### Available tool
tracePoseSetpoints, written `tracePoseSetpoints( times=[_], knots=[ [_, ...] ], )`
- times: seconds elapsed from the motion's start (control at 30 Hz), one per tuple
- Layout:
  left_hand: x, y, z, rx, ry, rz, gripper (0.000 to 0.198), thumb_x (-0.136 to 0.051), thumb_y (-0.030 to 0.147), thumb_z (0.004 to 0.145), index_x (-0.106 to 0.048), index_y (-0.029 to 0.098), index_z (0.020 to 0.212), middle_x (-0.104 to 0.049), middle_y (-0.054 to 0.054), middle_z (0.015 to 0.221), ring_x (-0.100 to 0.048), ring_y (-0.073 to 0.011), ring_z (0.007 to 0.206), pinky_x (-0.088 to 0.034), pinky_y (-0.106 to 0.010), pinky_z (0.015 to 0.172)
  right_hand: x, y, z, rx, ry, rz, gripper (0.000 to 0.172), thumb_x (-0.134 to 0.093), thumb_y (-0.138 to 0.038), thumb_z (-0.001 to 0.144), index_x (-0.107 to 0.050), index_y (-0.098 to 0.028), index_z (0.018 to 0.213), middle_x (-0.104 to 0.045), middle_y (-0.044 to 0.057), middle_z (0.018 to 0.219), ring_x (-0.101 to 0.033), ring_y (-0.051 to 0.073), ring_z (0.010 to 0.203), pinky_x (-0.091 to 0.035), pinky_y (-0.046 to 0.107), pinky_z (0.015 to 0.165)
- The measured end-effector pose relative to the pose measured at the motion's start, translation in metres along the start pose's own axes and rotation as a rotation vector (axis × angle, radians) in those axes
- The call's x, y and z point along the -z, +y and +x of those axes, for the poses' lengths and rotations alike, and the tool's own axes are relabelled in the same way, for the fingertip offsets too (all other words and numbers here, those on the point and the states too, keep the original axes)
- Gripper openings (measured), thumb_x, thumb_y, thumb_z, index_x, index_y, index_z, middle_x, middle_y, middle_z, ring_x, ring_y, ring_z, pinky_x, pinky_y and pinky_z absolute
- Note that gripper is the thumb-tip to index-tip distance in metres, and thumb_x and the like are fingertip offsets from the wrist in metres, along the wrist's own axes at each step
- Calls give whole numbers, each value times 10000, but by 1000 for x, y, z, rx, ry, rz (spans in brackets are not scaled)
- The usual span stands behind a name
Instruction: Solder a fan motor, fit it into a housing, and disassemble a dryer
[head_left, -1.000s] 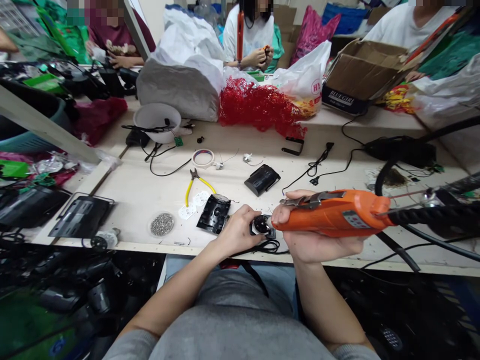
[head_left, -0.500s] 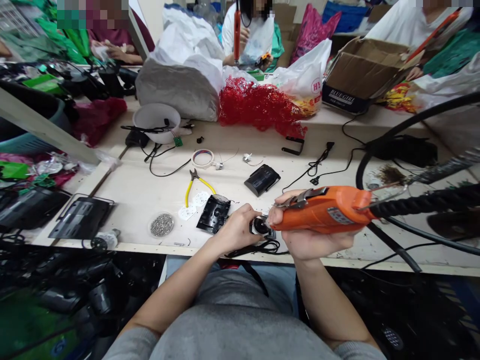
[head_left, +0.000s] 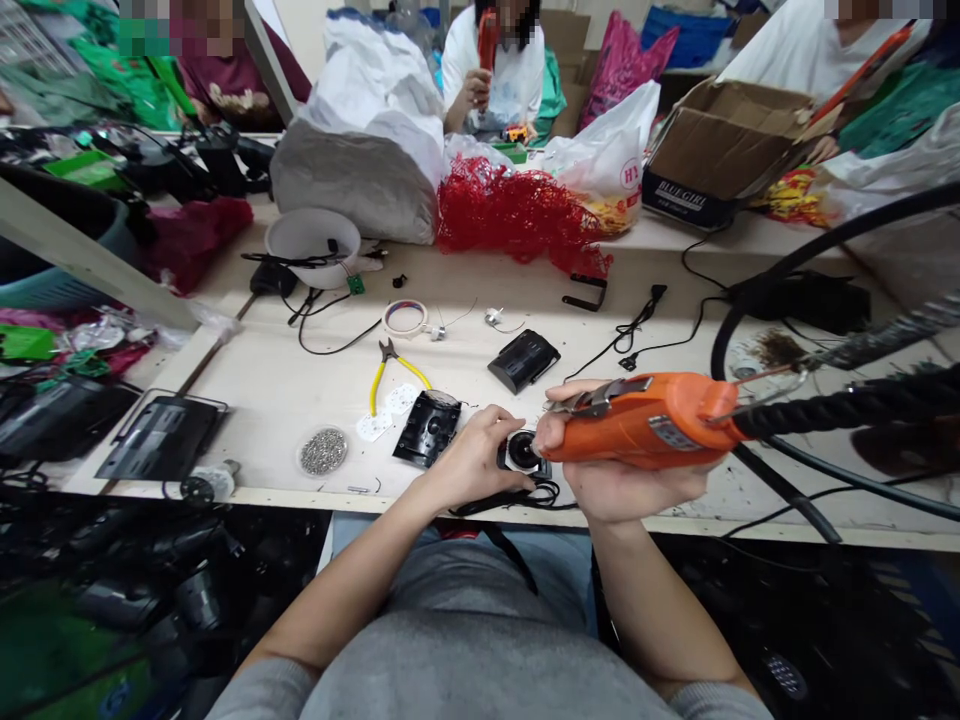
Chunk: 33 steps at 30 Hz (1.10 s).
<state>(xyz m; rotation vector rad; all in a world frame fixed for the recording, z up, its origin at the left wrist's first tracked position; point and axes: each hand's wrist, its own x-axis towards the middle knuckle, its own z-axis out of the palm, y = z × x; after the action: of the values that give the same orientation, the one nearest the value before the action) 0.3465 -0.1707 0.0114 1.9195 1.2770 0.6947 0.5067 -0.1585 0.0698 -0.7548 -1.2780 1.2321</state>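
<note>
My right hand (head_left: 637, 487) is wrapped round an orange electric screwdriver (head_left: 637, 420), whose tip points left at a small black round part in a pale housing (head_left: 521, 450). My left hand (head_left: 484, 450) grips that part from its left side, thumb and fingers on its edges. A black cable (head_left: 544, 493) lies coiled just below it. Left of my left hand rests an open black plastic casing (head_left: 427, 428). Diagonal cutters (head_left: 388, 365) with yellow handles and a round dish of screws (head_left: 322, 452) lie further left. Another black casing (head_left: 524, 360) sits behind my hands.
Farther back are a roll of tape (head_left: 405, 317), a white bowl (head_left: 313, 245), red netting (head_left: 514, 215) and a cardboard box (head_left: 731, 140). A thick black hose (head_left: 720, 330) arcs over the right side. People sit across the bench, one holding a red screwdriver (head_left: 487, 45).
My left fingers have opened slightly round the small black part, and more of it shows. The screwdriver has hardly moved. Across the bench, a person's red screwdriver has risen.
</note>
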Motion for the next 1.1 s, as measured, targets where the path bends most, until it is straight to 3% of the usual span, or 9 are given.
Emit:
tracePoseSetpoints(
  times=[0.1,0.3,0.5,0.7,0.8,0.9,1.0,1.1],
  knots=[
    [1,1,-1,-65,32,-15,545,-899,328,679,-670,227,1163,-606,-66,1162,-598,-266,1098,-499,-407,968,1,2,-1,-15,21,-38,809,-342,-967,665,-644,-282,970,-579,36,624,-557,246,481,-470,415,454],
    [1,1,3,-103,26,-11,293,-845,292,744,-701,209,985,-632,-64,1123,-617,-251,1070,-501,-403,977,3,5,-2,18,-3,20,754,-375,-933,695,-640,-275,951,-582,32,646,-564,243,507,-464,409,481],
    [-3,-1,2,-86,55,0,375,-858,292,727,-694,201,1051,-638,-60,1097,-621,-243,1044,-510,-382,930,3,-5,-4,-2,66,57,729,-390,-919,685,-643,-278,924,-601,40,641,-574,242,499,-450,395,459],
    [-4,-4,-1,-116,109,-8,424,-885,302,702,-697,202,1068,-654,-64,1076,-631,-238,1037,-522,-380,926,9,-22,-1,187,172,26,772,-484,-939,640,-704,-259,931,-670,72,735,-567,210,471,-470,383,449],
    [9,-9,-4,-133,200,-30,424,-885,341,710,-697,209,1067,-670,-65,1076,-648,-231,1024,-539,-377,909,18,-15,6,269,259,-28,803,-455,-946,655,-715,-226,899,-658,75,690,-572,210,446,-462,369,408],
    [32,-20,-8,-127,351,-4,417,-866,373,737,-695,213,1082,-677,-55,1055,-655,-212,992,-554,-354,860,29,5,15,331,385,-24,845,-280,-959,733,-706,-238,844,-672,77,709,-527,177,378,-387,324,321],
    [53,-31,-6,-72,471,95,399,-862,358,738,-701,223,1077,-674,-43,1037,-649,-207,982,-554,-352,861,38,26,23,294,494,-9,847,-189,-942,777,-709,-276,837,-702,71,767,-522,170,373,-349,308,287],
    [63,-40,3,-9,484,227,390,-875,333,716,-710,223,1052,-675,-41,1026,-645,-223,1001,-540,-369,902,44,38,27,219,560,-13,824,-196,-914,810,-720,-279,825,-693,62,729,-518,174,378,-388,324,309]
  ],
)
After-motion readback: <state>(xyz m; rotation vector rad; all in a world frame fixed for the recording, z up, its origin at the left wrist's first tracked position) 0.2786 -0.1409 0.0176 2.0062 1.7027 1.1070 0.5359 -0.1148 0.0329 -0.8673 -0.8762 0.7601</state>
